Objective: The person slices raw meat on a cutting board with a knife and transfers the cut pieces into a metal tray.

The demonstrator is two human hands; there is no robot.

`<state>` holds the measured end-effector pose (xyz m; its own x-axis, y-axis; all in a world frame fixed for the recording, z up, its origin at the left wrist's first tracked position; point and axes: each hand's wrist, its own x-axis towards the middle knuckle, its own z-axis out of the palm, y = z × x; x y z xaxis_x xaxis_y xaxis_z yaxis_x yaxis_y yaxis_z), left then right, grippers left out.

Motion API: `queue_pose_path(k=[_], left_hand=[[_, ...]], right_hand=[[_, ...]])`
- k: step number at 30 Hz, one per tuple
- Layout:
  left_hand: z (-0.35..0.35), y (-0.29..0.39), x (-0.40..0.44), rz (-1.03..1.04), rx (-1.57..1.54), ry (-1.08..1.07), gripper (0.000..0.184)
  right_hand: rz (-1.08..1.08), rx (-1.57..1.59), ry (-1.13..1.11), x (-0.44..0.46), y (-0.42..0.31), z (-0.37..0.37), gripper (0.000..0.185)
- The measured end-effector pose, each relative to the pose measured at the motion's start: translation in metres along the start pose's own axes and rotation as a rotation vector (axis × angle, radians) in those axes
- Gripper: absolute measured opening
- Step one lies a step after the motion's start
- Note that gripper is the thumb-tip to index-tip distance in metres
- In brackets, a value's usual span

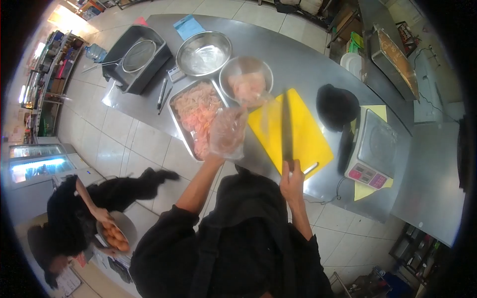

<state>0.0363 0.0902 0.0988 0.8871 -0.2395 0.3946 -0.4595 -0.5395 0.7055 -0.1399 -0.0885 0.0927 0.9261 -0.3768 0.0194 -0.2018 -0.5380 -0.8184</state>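
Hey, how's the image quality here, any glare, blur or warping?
Head view: wide-angle warping, with black corners and a steel table whose far edge bows; head view: washed-out glare at upper left and on the lit fridge; head view: the plastic-covered left hand and knife look soft, probably motion blur.

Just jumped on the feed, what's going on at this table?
A person grips a knife in their right hand, blade pointing away from them over a yellow cutting board. Their left hand, covered in clear plastic, is at the right side of a metal tray of pale pink meat; I can't tell whether it holds anything. A steel bowl beyond holds more. At lower left, a co-worker holds a bowl of round orange-brown items.
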Motion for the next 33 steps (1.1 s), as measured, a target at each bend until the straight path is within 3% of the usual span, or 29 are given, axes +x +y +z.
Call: queue_pose_path(k=[2, 4, 5, 7, 8, 10, 11, 12, 14, 16, 26, 28, 31, 33], left_hand=[[0.006, 0.004, 0.020, 0.056, 0.032, 0.059, 0.015], [0.016, -0.004, 0.050, 0.383, -0.004, -0.131, 0.015], [0.026, -0.010, 0.059, 0.388, -0.003, -0.129, 0.015], [0.061, -0.033, 0.064, 0.309, 0.644, -0.624, 0.020], [0.077, -0.051, 0.063, 0.318, 0.645, -0.612, 0.020], [0.100, -0.087, 0.059, 0.059, 0.667, -0.572, 0.024], [0.102, -0.091, 0.061, 0.075, 0.666, -0.577, 0.024], [0.102, -0.095, 0.062, 0.284, 0.730, -0.458, 0.023], [0.114, -0.127, 0.062, 0.497, 0.783, -0.348, 0.022], [0.146, -0.174, 0.076, 0.309, 0.712, -0.593, 0.022], [0.074, -0.035, 0.133, 0.207, 0.624, -0.773, 0.028], [0.054, -0.005, 0.132, 0.067, 0.685, -0.761, 0.029], [0.061, -0.025, 0.134, 0.266, 0.656, -0.854, 0.029], [0.081, -0.078, 0.128, 0.349, 0.737, -0.798, 0.029]], right_hand=[[0.019, 0.042, 0.092, -0.007, 0.008, -0.007, 0.024], [0.157, 0.076, 0.145, -0.014, 0.026, -0.011, 0.025], [0.237, 0.084, 0.118, -0.019, 0.036, -0.013, 0.031], [0.235, 0.107, 0.161, -0.024, 0.035, -0.014, 0.029], [0.239, 0.129, 0.204, -0.024, 0.035, -0.015, 0.028], [0.196, 0.114, 0.250, -0.025, 0.041, -0.013, 0.028], [0.240, 0.127, 0.217, -0.026, 0.042, -0.014, 0.028], [0.287, 0.141, 0.182, -0.029, 0.043, -0.014, 0.029], [0.290, 0.140, 0.195, -0.030, 0.043, -0.009, 0.029], [0.276, 0.133, 0.200, -0.031, 0.044, -0.006, 0.029], [0.216, 0.181, 0.151, -0.030, 0.052, 0.007, 0.029], [0.225, 0.178, 0.135, -0.032, 0.052, 0.007, 0.029], [0.211, 0.173, 0.133, -0.038, 0.045, 0.003, 0.030], [0.208, 0.205, 0.159, -0.042, 0.055, 0.009, 0.031]])
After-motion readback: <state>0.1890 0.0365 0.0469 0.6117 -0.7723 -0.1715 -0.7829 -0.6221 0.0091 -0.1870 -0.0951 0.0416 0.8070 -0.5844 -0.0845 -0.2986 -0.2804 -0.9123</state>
